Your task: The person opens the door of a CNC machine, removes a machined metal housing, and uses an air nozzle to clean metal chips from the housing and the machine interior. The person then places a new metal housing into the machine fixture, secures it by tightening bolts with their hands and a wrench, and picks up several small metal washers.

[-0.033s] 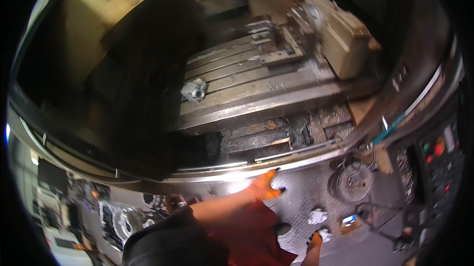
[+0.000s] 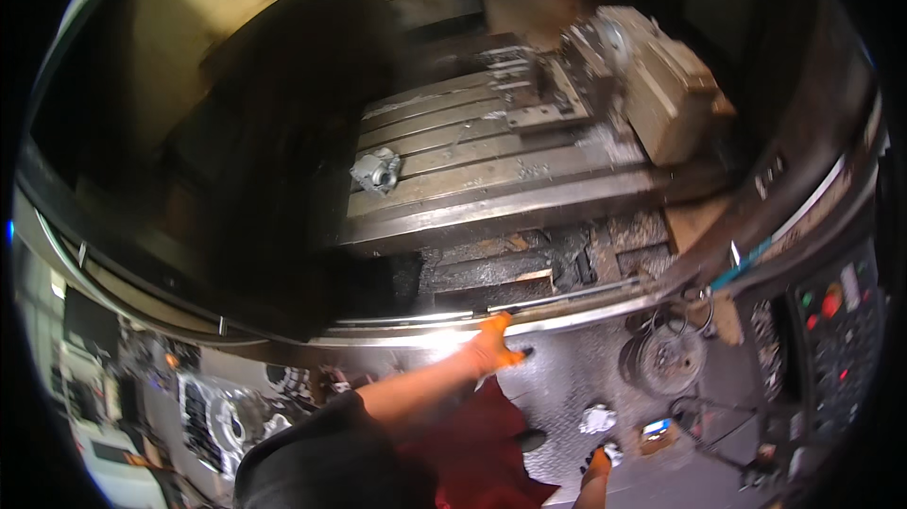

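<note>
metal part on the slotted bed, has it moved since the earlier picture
No: the metal part sits at the same place on the slotted bed, judged by its grooves; the view itself shifted slightly.

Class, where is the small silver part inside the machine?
In the head view, the small silver part lies left of centre, on the visible left end of the slotted table.

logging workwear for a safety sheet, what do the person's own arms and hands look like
The left hand and right hand seem to wear orange gloves with dark fingertips. A plain black sleeve ends near the left elbow, leaving the forearm bare. No right sleeve shows.
</note>
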Available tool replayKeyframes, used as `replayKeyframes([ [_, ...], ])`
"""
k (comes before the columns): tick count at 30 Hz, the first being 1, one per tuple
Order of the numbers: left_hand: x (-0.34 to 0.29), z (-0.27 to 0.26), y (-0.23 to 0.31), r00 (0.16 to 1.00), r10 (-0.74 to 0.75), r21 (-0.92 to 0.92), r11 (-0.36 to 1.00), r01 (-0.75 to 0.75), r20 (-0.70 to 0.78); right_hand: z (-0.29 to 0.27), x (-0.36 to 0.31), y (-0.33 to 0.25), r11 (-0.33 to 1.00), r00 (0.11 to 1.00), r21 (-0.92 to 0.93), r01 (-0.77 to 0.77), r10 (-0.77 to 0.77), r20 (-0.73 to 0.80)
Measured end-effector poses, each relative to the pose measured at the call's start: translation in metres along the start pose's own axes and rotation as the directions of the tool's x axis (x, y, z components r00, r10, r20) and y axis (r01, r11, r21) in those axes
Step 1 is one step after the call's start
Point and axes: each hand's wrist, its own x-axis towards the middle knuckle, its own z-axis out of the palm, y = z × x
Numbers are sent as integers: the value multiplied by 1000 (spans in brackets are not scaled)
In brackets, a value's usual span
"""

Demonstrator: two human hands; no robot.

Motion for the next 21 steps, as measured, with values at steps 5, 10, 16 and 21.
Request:
replayKeyframes([
  [5,82,-166,-127,859,-494,188,839,511,-132,-24,-48,-93,994,990,31,105,-102,-95],
  [10,162,-335,-257,677,-644,35,714,699,-356,41,-129,-211,969,967,-33,245,-247,-68],
  [16,260,-401,-464,464,-799,-365,592,718,-384,337,-289,-365,925,698,-23,380,-270,663],
  [21,279,-384,-511,661,-709,-446,688,572,-246,639,-370,-426,925,352,-22,378,-122,928],
])
